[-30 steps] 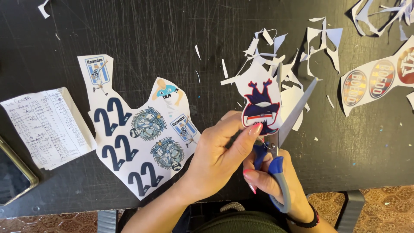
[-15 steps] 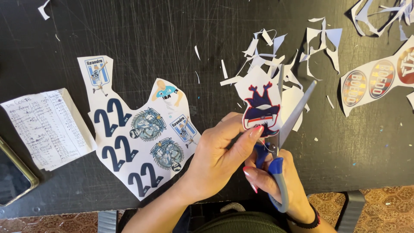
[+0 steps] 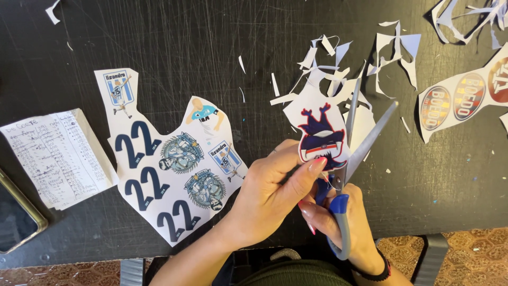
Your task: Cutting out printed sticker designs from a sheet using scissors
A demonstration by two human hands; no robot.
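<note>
Now I see my left hand (image 3: 270,198) pinching a small paper cutout (image 3: 317,132) with a dark blue and red crest figure, thumb and fingers clenched on its lower edge, just past the middle of the view toward 4 o'clock. My right hand (image 3: 344,222) grips the blue-handled scissors (image 3: 352,164), fingers through the loops, blades parted in a narrow V and pointing toward 1 o'clock, with the cutout's right edge lying between them. Compared with half a second ago, the blades look slightly wider apart and the cutout sits a touch more upright; both hands stay in nearly the same spot above the near edge of the black table (image 3: 185,37).

At 9 o'clock of the hands lies a white sticker sheet (image 3: 164,175) printed with dark blue numerals and round badges, unchanged. Farther toward 9 o'clock rests a handwritten paper note (image 3: 55,156), and a phone (image 3: 16,217) shows at the frame's edge. White paper scraps (image 3: 338,58) scatter at 12 o'clock, and a strip with oval badges (image 3: 460,100) lies at 2 o'clock, all unmoved.
</note>
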